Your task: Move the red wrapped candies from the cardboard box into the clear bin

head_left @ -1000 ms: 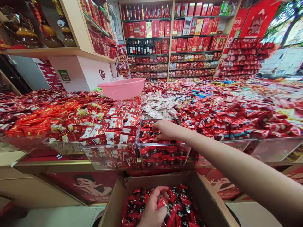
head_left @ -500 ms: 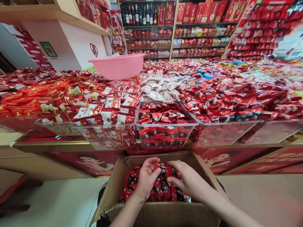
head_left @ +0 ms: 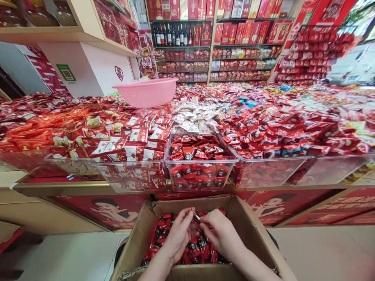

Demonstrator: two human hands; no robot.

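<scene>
Both my hands are inside an open cardboard box (head_left: 252, 234) filled with small red and black wrapped candies (head_left: 195, 249). My left hand (head_left: 177, 236) and my right hand (head_left: 224, 234) are curled over the pile, fingertips meeting and pinching one candy wrapper (head_left: 195, 214) between them. Just above the box, on the counter edge, stands a clear plastic bin (head_left: 202, 162) filled with the same red and black candies.
Clear bins of red sweets (head_left: 131, 156) line the counter. Behind them lie heaps of wrapped candy and a pink plastic basket (head_left: 148, 91). Shelves of red boxes and bottles (head_left: 181, 37) fill the back wall. A pale floor (head_left: 67, 257) lies left of the box.
My right hand left the clear bin on the counter and came down into the cardboard box. Both hands have drawn together over the candies, and the view has tilted a little.
</scene>
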